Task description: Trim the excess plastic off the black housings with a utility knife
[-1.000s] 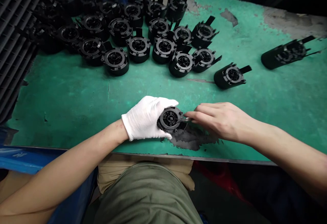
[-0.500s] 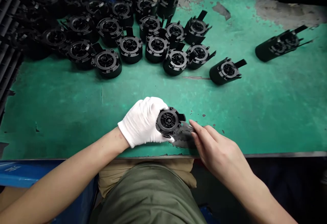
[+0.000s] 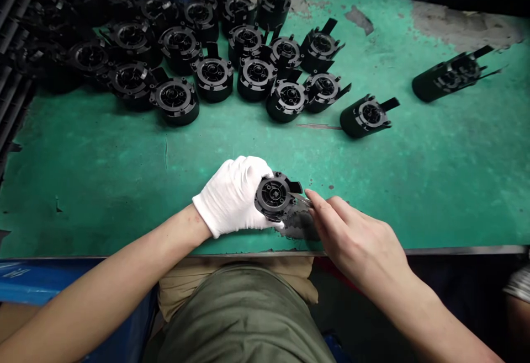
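Observation:
My left hand (image 3: 236, 197), in a white glove, is closed around a black plastic housing (image 3: 274, 194). The housing's round ribbed face is turned up toward me, and a flat tab sticks out from its right side. Bare and closed, my right hand (image 3: 351, 233) pinches a thin metal blade (image 3: 301, 198), which looks like a small knife. The blade's tip reaches the right rim of the housing, just below the tab. My fingers hide the blade's handle.
Many similar black housings (image 3: 213, 76) stand in a cluster at the back left of the green table (image 3: 103, 186). One housing (image 3: 366, 116) lies tilted right of them, and a longer one (image 3: 451, 76) lies farther right. A blue bin (image 3: 33, 283) is below the table edge.
The blade has moved slightly up and left, farther over the housing's rim, and my right hand has moved with it. Part of another person now shows at the lower right edge.

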